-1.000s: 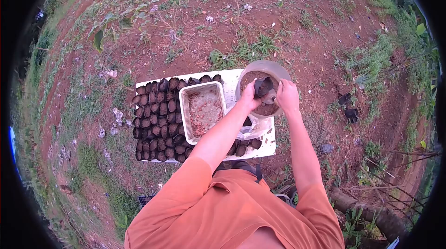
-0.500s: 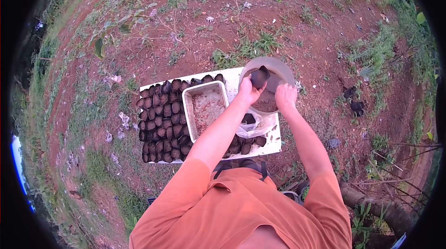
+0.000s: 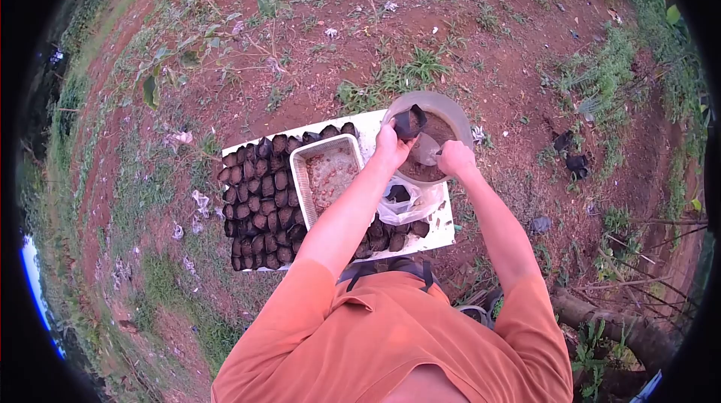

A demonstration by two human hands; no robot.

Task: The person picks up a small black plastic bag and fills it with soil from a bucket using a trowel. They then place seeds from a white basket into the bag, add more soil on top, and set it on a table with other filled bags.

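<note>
My left hand [image 3: 392, 147] holds a small black bag [image 3: 410, 123] over the left part of a round translucent basin [image 3: 460, 119]. The bag's open mouth faces up, with brown soil visible in it. My right hand [image 3: 456, 159] is closed around the handle of a scoop [image 3: 426, 150], whose pale blade sits over the basin beside the bag. Dark loose soil [image 3: 443, 129] lies inside the basin. Left of my left hand is a cream rectangular basket [image 3: 299, 178] holding small reddish bits.
Rows of soil-filled black bags [image 3: 259, 200] cover the left of a white board [image 3: 444, 226]. A clear plastic bag [image 3: 409, 210] with something black inside lies below the basin. A thick branch [image 3: 601, 320] lies at lower right.
The black bag has tipped from sideways to mouth up and shifted slightly left, now showing soil. My right hand has moved down and left, and the scoop's blade has come close to the bag.
</note>
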